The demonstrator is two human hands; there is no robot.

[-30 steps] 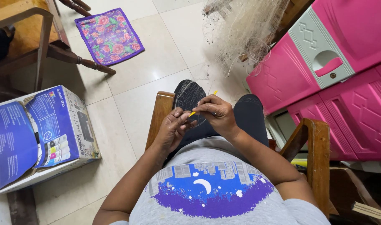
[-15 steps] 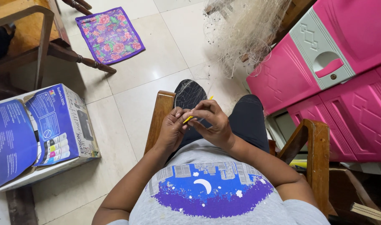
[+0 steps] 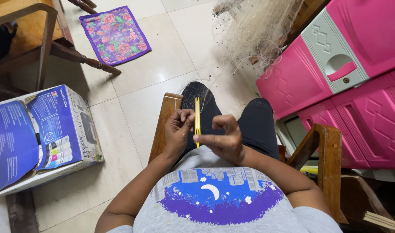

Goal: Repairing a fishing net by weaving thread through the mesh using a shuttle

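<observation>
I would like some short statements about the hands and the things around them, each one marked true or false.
1. Both hands touch a thin yellow tool. True: the left hand and the right hand pinch it between them above the lap.
2. The yellow tool lies flat on the floor. False: it stands about upright between the fingers.
3. A blue printed cardboard box sits on the floor at the person's left. True.
4. The floral cloth is draped over the person's knee. False: it lies on the tiled floor, farther off.
5. The pink plastic cabinet is at the person's left. False: it stands at the right.
</observation>
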